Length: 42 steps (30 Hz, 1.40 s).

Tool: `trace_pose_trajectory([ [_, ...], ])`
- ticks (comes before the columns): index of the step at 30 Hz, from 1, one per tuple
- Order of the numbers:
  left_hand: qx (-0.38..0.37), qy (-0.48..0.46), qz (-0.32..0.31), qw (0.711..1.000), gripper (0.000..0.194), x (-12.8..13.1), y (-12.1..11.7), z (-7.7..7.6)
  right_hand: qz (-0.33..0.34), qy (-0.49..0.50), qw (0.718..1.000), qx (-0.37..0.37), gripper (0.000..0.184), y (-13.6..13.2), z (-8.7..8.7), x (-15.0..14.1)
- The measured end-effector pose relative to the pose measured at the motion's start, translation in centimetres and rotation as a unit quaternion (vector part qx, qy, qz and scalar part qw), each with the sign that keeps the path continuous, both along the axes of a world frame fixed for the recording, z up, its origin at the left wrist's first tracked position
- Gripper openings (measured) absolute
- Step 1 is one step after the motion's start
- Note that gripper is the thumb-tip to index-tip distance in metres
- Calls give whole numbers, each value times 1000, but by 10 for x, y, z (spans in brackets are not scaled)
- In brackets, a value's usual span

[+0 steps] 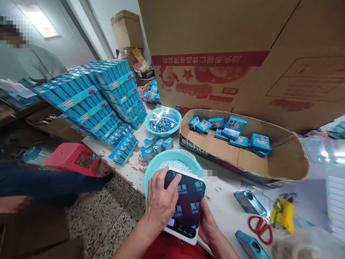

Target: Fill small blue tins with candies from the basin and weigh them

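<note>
A flat digital scale with a white body and a dark, letter-printed top is tilted in both hands over the near rim of a turquoise basin. My left hand grips its left side, with the thumb lying across the dark top. At the right edge, my right hand is closed on the scale, its other fingers hidden underneath. Small white pellets fill the part of the basin that shows behind the scale. A lit display glows near the scale's lower edge.
Small blue boxes stand behind the basin, beside a second basin of shiny round pieces. An open carton holds blue packs. Red-handled scissors lie at right. Stacked blue boxes rise at left, near another person.
</note>
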<state>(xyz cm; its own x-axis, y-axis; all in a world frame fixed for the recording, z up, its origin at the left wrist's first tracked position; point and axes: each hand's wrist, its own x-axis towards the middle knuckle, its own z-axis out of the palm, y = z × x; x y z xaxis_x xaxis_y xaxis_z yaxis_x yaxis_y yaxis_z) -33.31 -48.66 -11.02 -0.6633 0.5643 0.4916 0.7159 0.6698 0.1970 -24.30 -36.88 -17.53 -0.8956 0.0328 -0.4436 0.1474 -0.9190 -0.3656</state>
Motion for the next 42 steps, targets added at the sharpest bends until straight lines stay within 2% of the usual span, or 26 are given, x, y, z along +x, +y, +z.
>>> trace_pose_trajectory([
  [5, -32, -12, -10, 999, 37, 5, 6, 3, -6, 1, 1000, 5, 56, -1, 6, -3],
  [14, -49, -41, -53, 997, 36, 17, 20, 5, -34, -5, 999, 17, 49, -6, -11, -1],
  [21, -72, -61, -71, 993, 36, 19, 28, 6, -41, 39, 998, 29, 48, -10, -3, -4],
  [25, -69, -51, -75, 994, 34, 18, 31, 2, -34, 55, 997, 38, 43, -8, -5, -5],
  [30, -46, -32, -98, 994, 25, 19, 24, -5, -5, 37, 999, -22, 49, -2, -4, -7],
  [35, -14, -55, -108, 993, 15, 18, 7, -3, 19, 15, 997, -67, 58, 13, 3, -17],
  [40, -10, -48, -191, 980, 24, 16, 6, -6, 20, 26, 995, -98, 62, 24, 5, -25],
  [42, 14, -18, -199, 980, 17, 16, 10, -9, 28, 39, 993, -109, 61, 24, 6, -25],
])
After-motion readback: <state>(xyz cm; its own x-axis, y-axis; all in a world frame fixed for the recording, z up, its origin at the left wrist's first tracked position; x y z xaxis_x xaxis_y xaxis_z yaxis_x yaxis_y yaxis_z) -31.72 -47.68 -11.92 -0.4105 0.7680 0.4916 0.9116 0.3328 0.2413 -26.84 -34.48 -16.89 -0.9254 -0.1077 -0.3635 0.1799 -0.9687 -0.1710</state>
